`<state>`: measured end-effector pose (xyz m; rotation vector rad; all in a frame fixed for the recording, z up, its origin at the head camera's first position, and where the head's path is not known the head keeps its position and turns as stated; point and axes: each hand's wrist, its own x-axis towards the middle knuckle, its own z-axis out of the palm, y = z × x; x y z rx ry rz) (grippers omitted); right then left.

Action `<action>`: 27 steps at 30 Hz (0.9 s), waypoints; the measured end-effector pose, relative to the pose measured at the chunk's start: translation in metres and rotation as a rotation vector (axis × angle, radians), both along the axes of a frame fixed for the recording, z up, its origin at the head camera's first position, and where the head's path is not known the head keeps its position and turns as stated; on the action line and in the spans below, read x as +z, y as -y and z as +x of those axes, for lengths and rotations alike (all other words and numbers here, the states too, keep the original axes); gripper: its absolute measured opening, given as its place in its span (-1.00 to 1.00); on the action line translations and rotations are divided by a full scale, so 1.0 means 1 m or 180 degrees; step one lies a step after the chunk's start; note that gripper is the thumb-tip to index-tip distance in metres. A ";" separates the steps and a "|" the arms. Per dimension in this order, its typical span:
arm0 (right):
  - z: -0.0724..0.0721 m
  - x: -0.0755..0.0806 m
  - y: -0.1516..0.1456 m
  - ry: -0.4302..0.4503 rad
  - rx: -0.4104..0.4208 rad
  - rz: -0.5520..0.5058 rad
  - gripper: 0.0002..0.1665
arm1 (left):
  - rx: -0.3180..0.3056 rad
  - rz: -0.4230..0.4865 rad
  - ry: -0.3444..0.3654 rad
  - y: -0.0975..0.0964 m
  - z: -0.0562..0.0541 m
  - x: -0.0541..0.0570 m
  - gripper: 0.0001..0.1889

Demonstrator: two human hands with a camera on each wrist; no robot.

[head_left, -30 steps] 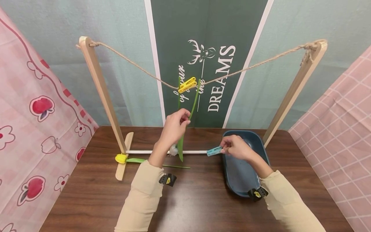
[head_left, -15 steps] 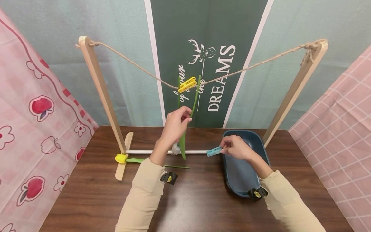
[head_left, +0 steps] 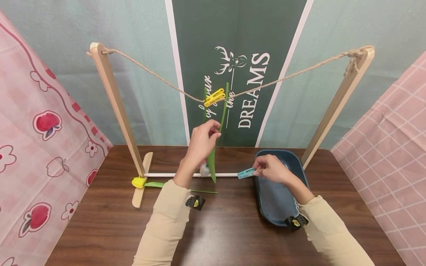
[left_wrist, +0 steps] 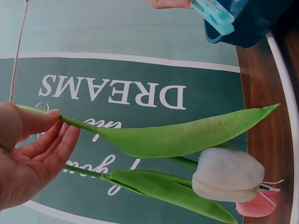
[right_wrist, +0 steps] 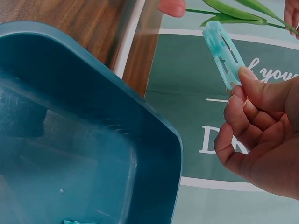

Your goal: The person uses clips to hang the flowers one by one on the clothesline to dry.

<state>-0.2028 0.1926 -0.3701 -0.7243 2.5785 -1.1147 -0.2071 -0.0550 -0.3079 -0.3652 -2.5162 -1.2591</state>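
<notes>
My left hand (head_left: 200, 143) pinches the green stem of a white tulip (left_wrist: 228, 174) between thumb and fingers. The flower hangs head down, and its stem's end rises past the rope (head_left: 151, 74), just right of a yellow clothespin (head_left: 214, 97). That clothespin grips the rope and the stem of a pink tulip (left_wrist: 257, 206), which also hangs head down, largely hidden by my hand in the head view. My right hand (head_left: 271, 169) pinches one end of a light blue clothespin (right_wrist: 223, 55) beside the basin's left rim; its other end points left.
Two wooden posts (head_left: 114, 107) carry the sagging rope, and a white rod (head_left: 226, 174) runs low between them. A yellow tulip (head_left: 138, 182) lies across the left foot. The dark blue basin (head_left: 277, 203) stands at right, with a blue piece (right_wrist: 79, 222) inside. Patterned cloths surround the table (head_left: 226, 236).
My left hand has risen slightly and shifted a little right, carrying the white tulip. Its stem end now stands higher above the rope. The right hand and blue clothespin have stayed in place.
</notes>
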 end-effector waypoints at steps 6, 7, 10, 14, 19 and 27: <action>-0.001 0.004 0.000 -0.0066 -0.0013 0.0071 -0.91 | 0.0027 0.0021 0.0014 0.000 -0.001 0.003 -0.82; -0.002 0.005 0.000 -0.0073 -0.0007 0.0070 -0.91 | 0.0028 0.0026 0.0014 0.000 -0.001 0.004 -0.81; -0.003 0.007 0.001 -0.0106 0.0015 0.0080 -0.91 | 0.0034 0.0035 0.0011 -0.001 -0.001 0.005 -0.81; -0.004 0.012 0.004 -0.0115 -0.0004 0.0086 -0.90 | 0.0040 0.0052 0.0029 -0.001 -0.001 0.006 -0.81; -0.005 0.019 0.009 -0.0100 -0.0025 0.0045 -0.90 | 0.0048 0.0070 0.0047 -0.001 -0.002 0.006 -0.80; -0.007 0.035 0.013 -0.0120 -0.0045 0.0034 -0.91 | 0.0057 0.0082 0.0051 -0.001 -0.002 0.008 -0.80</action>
